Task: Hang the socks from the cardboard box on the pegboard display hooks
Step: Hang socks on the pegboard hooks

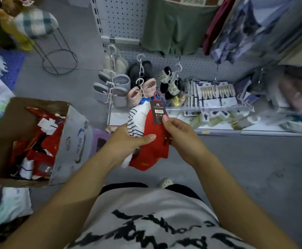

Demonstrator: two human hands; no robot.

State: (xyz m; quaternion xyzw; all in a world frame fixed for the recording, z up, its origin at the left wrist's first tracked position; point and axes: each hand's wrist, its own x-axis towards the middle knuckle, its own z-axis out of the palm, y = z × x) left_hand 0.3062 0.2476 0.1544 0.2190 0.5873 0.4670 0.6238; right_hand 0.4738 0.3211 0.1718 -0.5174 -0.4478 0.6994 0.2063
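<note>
Held two pairs of socks well to the right of the cardboard box [74, 141], raised above the floor. Gripped the bundle in the left hand [132, 139], thumb pressed flat across the red socks [152, 151] with the striped socks [135, 121] tucked behind, probably to keep both steady while sorting them. Pinched the tag [158, 112] of the red pair between the curled fingers [166, 119] of the right hand [179, 133], seemingly to free its red hanger [157, 95] and turn it toward a hook. Looked soft, knitted and limp, both pairs: one plain red, one white with thin dark stripes. Stiff, flat and dark, the tag. Lay heaped inside the box, many more red socks with tags and white hangers jumbled together. Farther right of the box and beyond it, rose the grey perforated pegboard [127, 17], hung with chains of slippers [118, 87] on white plastic hangers. Not yet hung, either pair in hand.
</note>
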